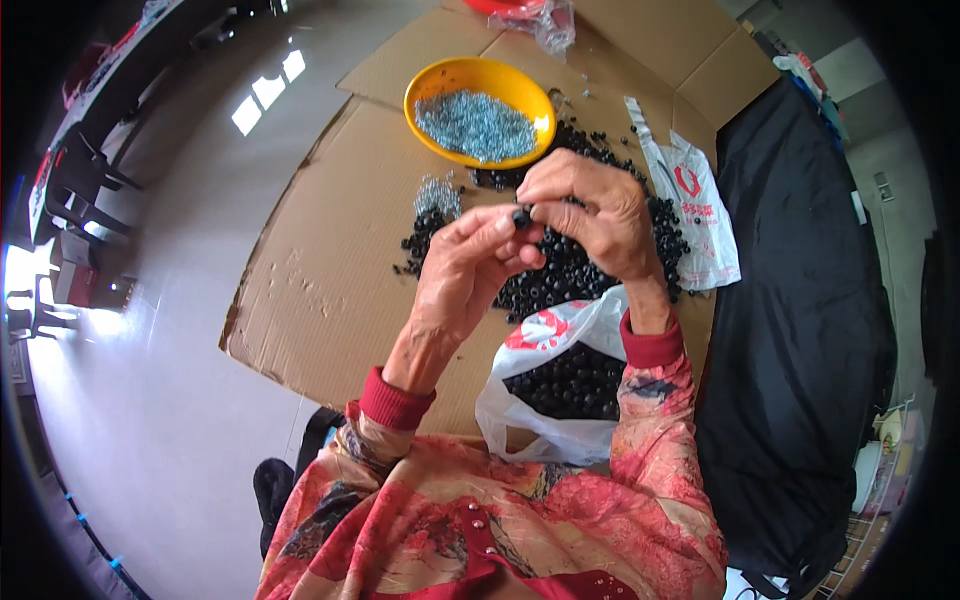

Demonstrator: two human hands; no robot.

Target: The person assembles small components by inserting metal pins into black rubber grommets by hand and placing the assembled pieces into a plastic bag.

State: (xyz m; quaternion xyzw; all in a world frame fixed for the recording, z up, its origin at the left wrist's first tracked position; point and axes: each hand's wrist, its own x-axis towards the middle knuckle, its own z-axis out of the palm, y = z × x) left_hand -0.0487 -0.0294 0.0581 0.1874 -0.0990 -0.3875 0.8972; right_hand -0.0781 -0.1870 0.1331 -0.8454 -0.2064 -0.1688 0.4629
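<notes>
Between the thumb and fingertips of my left hand [462,262] sits a small black knob-like part [521,218]. My right hand [602,222] is closed in a pinch right beside it, fingertips meeting the left hand's. Whatever those right fingers hold is too small to make out. Below both hands spreads a heap of similar black parts [575,265], some with a hole. Farther off stands a yellow bowl [427,82] of small shiny, pale-blue, screw-like pieces [475,125]. A little pile of such shiny pieces [437,195] lies left of the hands.
Flattened cardboard [310,260] lies under everything. An open white plastic bag [495,400] full of black parts is close to my body. Another white bag [715,245] lies flat at the right, beside a large black cover [800,340]. A red container [495,5] shows at the far edge.
</notes>
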